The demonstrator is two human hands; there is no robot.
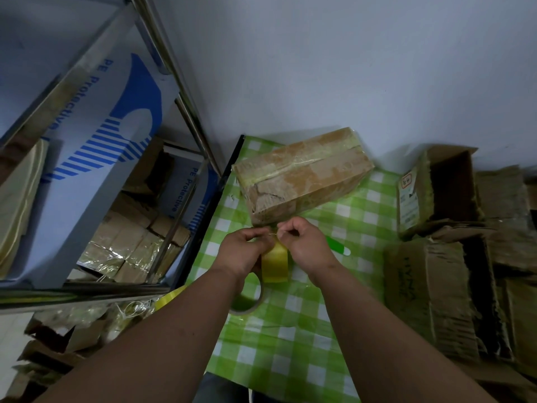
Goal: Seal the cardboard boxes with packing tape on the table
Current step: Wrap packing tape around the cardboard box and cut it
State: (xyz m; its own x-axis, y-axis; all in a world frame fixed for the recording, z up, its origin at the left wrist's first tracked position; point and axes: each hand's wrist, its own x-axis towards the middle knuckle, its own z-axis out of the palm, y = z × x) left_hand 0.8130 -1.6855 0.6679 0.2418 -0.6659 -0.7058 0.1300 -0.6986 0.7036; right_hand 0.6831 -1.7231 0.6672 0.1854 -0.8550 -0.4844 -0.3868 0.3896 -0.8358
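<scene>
A brown cardboard box (305, 175) with tape along its top seam lies at the far side of the green checked table (293, 338). In front of it, my left hand (247, 251) grips a roll of yellowish packing tape (274, 264). My right hand (305, 242) pinches the tape's free end at the top of the roll. Both hands are just short of the box's near end. A second tape roll (247, 298) lies flat on the table under my left wrist.
A green-handled tool (338, 247) lies on the table to the right of my hands. Open, worn cardboard boxes (441, 193) are stacked along the right. A metal shelf rack (180, 117) with white and blue cartons and taped boxes stands at the left.
</scene>
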